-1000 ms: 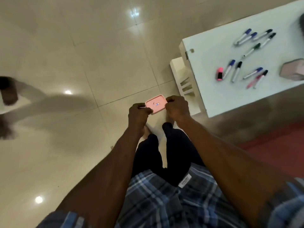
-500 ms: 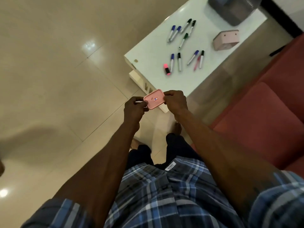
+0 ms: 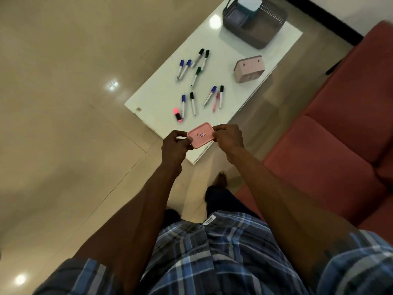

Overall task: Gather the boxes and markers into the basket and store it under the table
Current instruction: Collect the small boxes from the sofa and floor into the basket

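Observation:
I hold a small flat pink lid [image 3: 201, 135] with both hands over the near corner of the white table [image 3: 157, 96]. My left hand [image 3: 175, 146] pinches its left end, my right hand [image 3: 228, 137] its right end. Several markers [image 3: 192, 67] with blue, black and green caps lie scattered on the tabletop, plus a short pink highlighter [image 3: 177, 114]. A pink box [image 3: 248, 68] rests on the table's right side. The grey mesh basket [image 3: 255, 20] stands at the far end with a teal box [image 3: 247, 4] inside.
A red sofa [image 3: 331, 128] runs along the right, close to the table. Glossy beige floor tiles [image 3: 63, 103] spread to the left. My legs and one foot [image 3: 221, 179] are below the table's near corner.
The view has swung and moved closer to the table, bringing the basket and sofa into sight. Both hands have kept their hold on the pink lid.

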